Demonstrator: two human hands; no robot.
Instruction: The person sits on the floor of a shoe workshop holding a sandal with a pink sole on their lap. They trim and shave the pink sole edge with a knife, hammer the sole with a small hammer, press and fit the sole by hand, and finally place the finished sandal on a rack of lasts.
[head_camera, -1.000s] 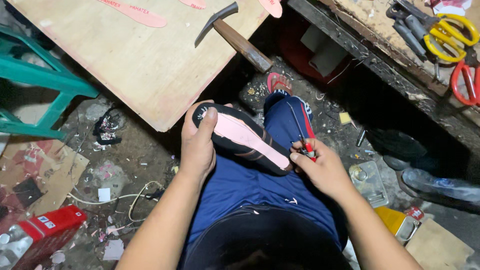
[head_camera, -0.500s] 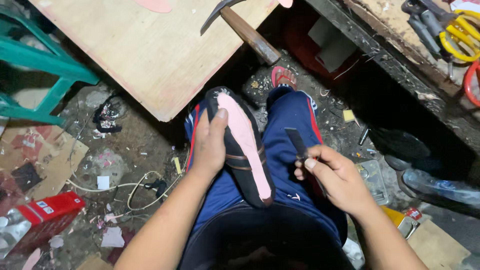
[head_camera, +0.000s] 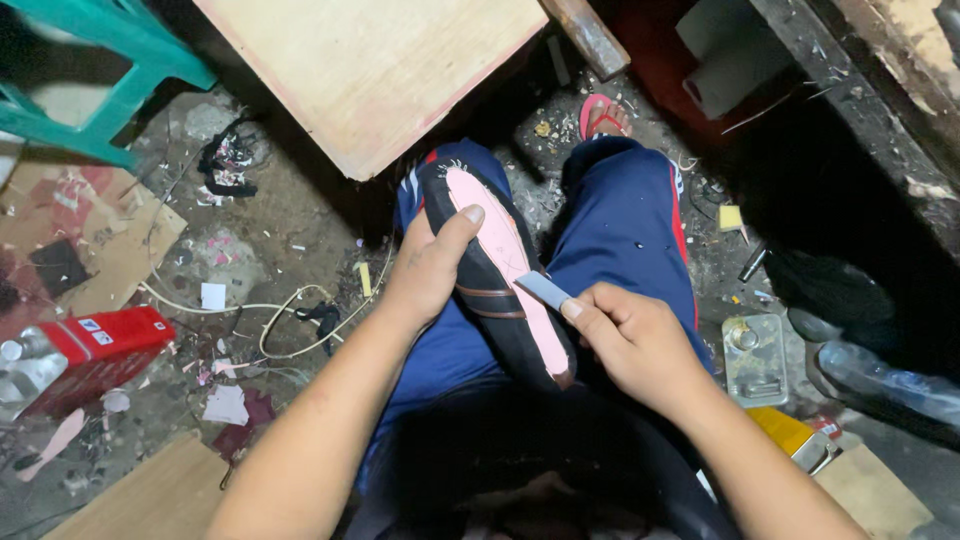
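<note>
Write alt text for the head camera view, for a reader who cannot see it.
Seen from above, a seated person's left hand grips a black shoe with a pink insole, sole side up on their lap, while the right hand presses a small flat grey tool against the insole. A wooden board, green stool and scraps lie on the dirty floor.

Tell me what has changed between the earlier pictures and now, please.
The right hand has moved from the right knee to the shoe and now rests its small flat tool on the pink sole. The shoe has turned from crosswise on the lap to nearly lengthwise, toe away. The left hand has shifted along it, thumb on the sole. It still holds the shoe, and the right hand still holds the tool.
</note>
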